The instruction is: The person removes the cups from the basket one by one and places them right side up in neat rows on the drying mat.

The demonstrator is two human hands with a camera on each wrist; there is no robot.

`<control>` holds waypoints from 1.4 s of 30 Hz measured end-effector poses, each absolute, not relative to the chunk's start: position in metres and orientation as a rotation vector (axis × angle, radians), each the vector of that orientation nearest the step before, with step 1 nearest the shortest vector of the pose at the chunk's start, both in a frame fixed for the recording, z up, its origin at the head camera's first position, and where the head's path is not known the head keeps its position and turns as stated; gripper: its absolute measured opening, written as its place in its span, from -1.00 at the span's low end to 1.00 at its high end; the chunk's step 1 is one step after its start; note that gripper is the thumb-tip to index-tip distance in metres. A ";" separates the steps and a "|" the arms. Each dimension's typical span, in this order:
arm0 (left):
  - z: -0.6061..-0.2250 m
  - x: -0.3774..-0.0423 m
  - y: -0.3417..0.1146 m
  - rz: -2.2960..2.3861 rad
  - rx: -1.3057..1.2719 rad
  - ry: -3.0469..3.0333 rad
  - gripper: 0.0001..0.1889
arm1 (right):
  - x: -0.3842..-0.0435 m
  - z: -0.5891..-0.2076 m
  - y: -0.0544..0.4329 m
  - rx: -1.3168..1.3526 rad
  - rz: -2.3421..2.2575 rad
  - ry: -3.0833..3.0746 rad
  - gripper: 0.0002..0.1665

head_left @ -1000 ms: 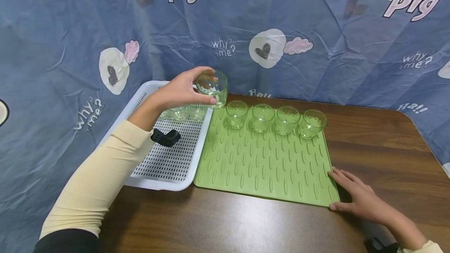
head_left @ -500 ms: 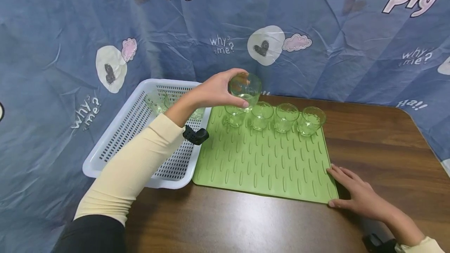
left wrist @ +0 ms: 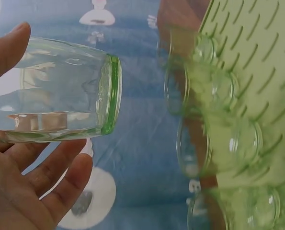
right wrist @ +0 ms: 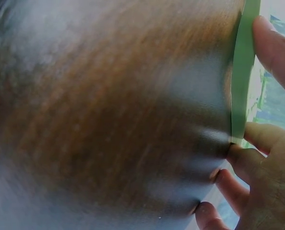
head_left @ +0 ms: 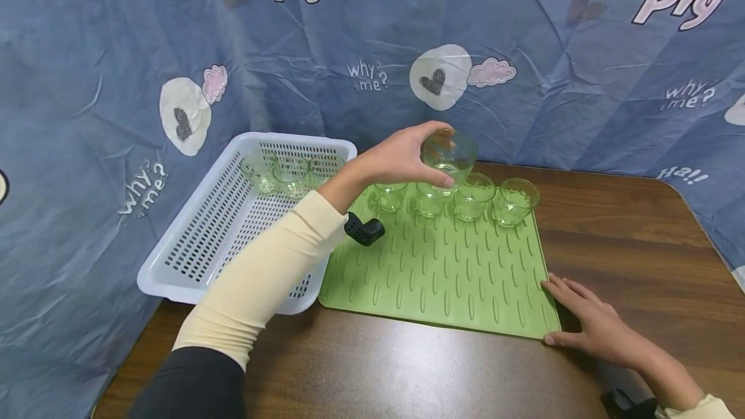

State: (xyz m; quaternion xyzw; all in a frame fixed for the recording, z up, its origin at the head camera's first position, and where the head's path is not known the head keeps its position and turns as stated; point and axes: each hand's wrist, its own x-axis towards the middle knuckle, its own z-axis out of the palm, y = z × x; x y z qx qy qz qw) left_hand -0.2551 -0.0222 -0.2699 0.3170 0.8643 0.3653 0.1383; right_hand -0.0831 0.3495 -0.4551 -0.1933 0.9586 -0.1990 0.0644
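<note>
My left hand (head_left: 398, 157) grips a clear, green-tinted drinking glass (head_left: 460, 150) by its side, thumb on the near side and fingers round the far side. The glass is raised over the back of the green ridged mat (head_left: 431, 277). Below it, a row of several matching glasses (head_left: 516, 202) stands upright along the mat's back edge, partly hidden by the hand and the held glass. In the left wrist view, the thick green base of the held glass (left wrist: 56, 91) points toward the row. My right hand (head_left: 599, 328) rests at the mat's right edge, fingers extended, fingertips touching it.
A white perforated basket (head_left: 156, 286) stands left of the mat, with three similar glasses (head_left: 291, 176) at its back. Brown wooden table (head_left: 407, 367) lies in front and to the right. A blue printed cloth (head_left: 326, 37) hangs behind. My left forearm crosses the basket.
My left hand has carried the glass rightward, from beside the basket's right edge to above the middle of the row. The right hand stays at the mat's edge.
</note>
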 end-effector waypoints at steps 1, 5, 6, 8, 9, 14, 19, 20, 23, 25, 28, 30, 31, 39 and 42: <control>-0.272 -0.255 -0.018 1.058 0.927 2.493 -0.05 | -0.083 -0.455 0.350 -0.586 -0.602 2.896 0.14; -0.279 -0.254 -0.001 1.040 0.942 2.467 -0.04 | -0.083 -0.455 0.350 -0.587 -0.605 2.894 0.14; -0.282 -0.253 0.003 1.025 0.943 2.469 -0.03 | -0.083 -0.455 0.350 -0.584 -0.604 2.890 0.14; -0.286 -0.252 0.011 0.999 0.941 2.466 -0.02 | -0.083 -0.454 0.349 -0.574 -0.604 2.880 0.13; -0.288 -0.251 0.014 0.995 0.945 2.457 -0.01 | -0.083 -0.454 0.349 -0.569 -0.604 2.876 0.13; -0.301 -0.246 0.030 0.988 0.957 2.422 0.02 | -0.082 -0.453 0.349 -0.556 -0.606 2.868 0.13; -0.316 -0.241 0.042 1.006 0.953 2.386 0.02 | -0.082 -0.452 0.348 -0.540 -0.617 2.855 0.13; -0.320 -0.240 0.044 1.002 0.951 2.387 0.01 | -0.082 -0.452 0.348 -0.541 -0.618 2.857 0.13; -0.332 -0.235 0.051 1.004 0.951 2.372 0.01 | -0.083 -0.451 0.348 -0.549 -0.617 2.863 0.13; -0.341 -0.232 0.056 0.996 0.951 2.371 0.02 | -0.083 -0.451 0.348 -0.553 -0.616 2.867 0.13; -0.353 -0.226 0.064 0.983 0.936 2.369 0.05 | -0.082 -0.451 0.348 -0.556 -0.616 2.871 0.13; -0.361 -0.222 0.068 0.987 0.936 2.360 0.06 | -0.082 -0.451 0.347 -0.558 -0.615 2.875 0.13; -0.365 -0.220 0.070 0.991 0.934 2.355 0.07 | -0.081 -0.451 0.348 -0.558 -0.612 2.878 0.13; -0.390 -0.205 0.083 1.075 0.939 2.291 0.04 | -0.083 -0.452 0.348 -0.540 -0.608 2.869 0.13; -0.395 -0.201 0.086 1.117 0.946 2.279 0.03 | -0.083 -0.453 0.349 -0.540 -0.611 2.872 0.13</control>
